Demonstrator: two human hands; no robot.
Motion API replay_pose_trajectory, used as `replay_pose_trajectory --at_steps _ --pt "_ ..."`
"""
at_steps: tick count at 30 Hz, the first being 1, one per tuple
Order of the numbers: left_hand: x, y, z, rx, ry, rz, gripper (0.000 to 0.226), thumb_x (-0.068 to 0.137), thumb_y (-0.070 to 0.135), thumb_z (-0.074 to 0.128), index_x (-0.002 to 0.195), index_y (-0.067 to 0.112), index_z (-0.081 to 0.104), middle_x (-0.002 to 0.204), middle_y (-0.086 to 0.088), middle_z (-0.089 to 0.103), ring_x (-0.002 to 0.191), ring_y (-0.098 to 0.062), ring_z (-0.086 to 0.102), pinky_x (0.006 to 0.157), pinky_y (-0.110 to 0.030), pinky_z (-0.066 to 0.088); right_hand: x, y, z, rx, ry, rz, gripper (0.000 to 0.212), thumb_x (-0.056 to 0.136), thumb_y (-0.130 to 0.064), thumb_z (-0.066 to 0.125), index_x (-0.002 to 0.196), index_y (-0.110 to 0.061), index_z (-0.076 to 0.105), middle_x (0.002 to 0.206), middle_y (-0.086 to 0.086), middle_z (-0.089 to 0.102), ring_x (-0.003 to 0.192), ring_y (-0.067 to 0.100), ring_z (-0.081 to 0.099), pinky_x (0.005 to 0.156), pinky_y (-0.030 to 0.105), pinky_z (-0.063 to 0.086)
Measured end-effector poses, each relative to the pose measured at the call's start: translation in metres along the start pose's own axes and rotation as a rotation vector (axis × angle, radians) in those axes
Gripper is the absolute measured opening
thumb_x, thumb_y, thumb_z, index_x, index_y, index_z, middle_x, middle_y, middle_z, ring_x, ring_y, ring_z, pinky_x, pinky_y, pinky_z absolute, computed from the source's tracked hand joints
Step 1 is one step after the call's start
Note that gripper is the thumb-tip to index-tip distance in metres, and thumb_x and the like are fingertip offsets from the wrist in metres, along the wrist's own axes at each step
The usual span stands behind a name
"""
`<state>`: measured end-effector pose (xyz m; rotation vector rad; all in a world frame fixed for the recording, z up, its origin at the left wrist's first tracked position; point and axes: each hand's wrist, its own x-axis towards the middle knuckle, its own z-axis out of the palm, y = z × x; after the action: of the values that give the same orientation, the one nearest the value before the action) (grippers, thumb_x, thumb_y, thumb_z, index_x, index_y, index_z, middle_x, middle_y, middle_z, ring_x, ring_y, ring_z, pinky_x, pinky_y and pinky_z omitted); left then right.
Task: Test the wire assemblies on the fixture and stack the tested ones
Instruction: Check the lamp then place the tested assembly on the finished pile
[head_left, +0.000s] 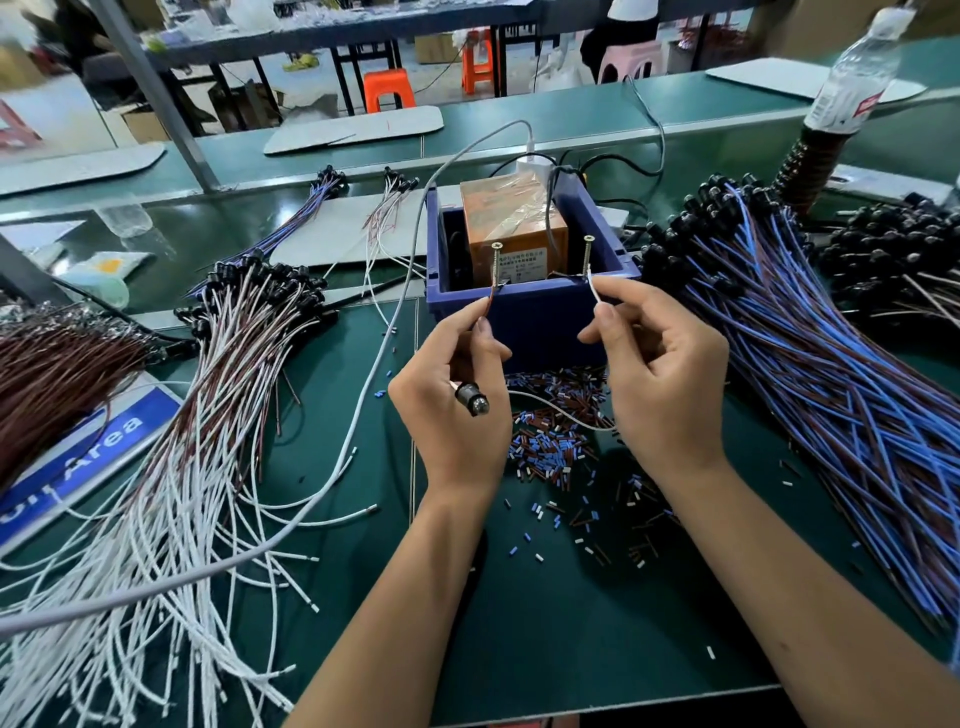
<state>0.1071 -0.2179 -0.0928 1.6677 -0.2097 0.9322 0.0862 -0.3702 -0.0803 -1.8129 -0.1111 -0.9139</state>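
Observation:
The test fixture is a blue box (540, 317) holding an orange unit (511, 223), with two upright screws on its front rim: the left screw (496, 262) and the right screw (588, 254). My left hand (452, 400) pinches a brown lead (489, 301) against the left screw's base, and the assembly's dark lamp holder (471, 400) hangs below its fingers. My right hand (665, 374) pinches the white lead (597, 293) against the right screw's base. The white wire (561, 410) loops between both hands.
A pile of white and brown assemblies (197, 415) fans out on the left. Blue and brown assemblies (831, 374) lie heaped on the right. Cut insulation bits (556, 441) litter the green mat under my hands. A water bottle (852, 78) stands at the back right. A grey cable (363, 395) crosses the left side.

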Motion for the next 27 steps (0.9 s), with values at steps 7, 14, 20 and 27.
replay_pose_trajectory --at_steps 7,14,20,27 --pt "0.001 0.004 0.0 0.009 0.004 0.009 0.022 0.102 0.018 0.058 0.116 0.016 0.076 0.075 0.012 0.07 0.067 -0.008 0.066 0.06 -0.023 0.049 0.001 0.0 -0.002 0.054 -0.032 0.072 0.022 0.106 -0.013 0.059 0.124 -0.012 0.072 0.087 -0.003 0.074 0.058 0.007 0.059 0.059 0.024 0.046" --pt "0.004 0.01 -0.001 -0.005 0.02 -0.007 0.02 0.1 0.015 0.06 0.111 0.016 0.077 0.072 0.01 0.069 0.061 -0.01 0.063 0.059 -0.023 0.046 0.003 -0.001 -0.003 0.076 -0.052 0.104 0.024 0.106 -0.011 0.057 0.124 -0.015 0.072 0.086 -0.004 0.073 0.054 0.013 0.055 0.053 0.033 0.048" --pt "0.013 0.015 0.004 0.025 0.063 -0.003 0.017 0.097 0.018 0.063 0.102 0.015 0.079 0.078 0.009 0.072 0.066 -0.004 0.063 0.063 -0.023 0.047 0.026 -0.006 -0.001 -0.027 0.046 0.084 0.025 0.099 -0.006 0.056 0.105 -0.015 0.078 0.082 -0.011 0.072 0.063 0.003 0.061 0.059 0.015 0.043" --pt "0.009 0.012 0.004 -0.005 0.035 -0.035 0.011 0.096 0.019 0.067 0.099 0.02 0.078 0.068 0.019 0.057 0.062 -0.003 0.056 0.063 -0.02 0.041 0.019 -0.012 0.004 -0.104 0.094 0.028 0.016 0.096 -0.006 0.063 0.098 -0.008 0.078 0.084 -0.004 0.073 0.074 0.005 0.066 0.067 0.023 0.053"
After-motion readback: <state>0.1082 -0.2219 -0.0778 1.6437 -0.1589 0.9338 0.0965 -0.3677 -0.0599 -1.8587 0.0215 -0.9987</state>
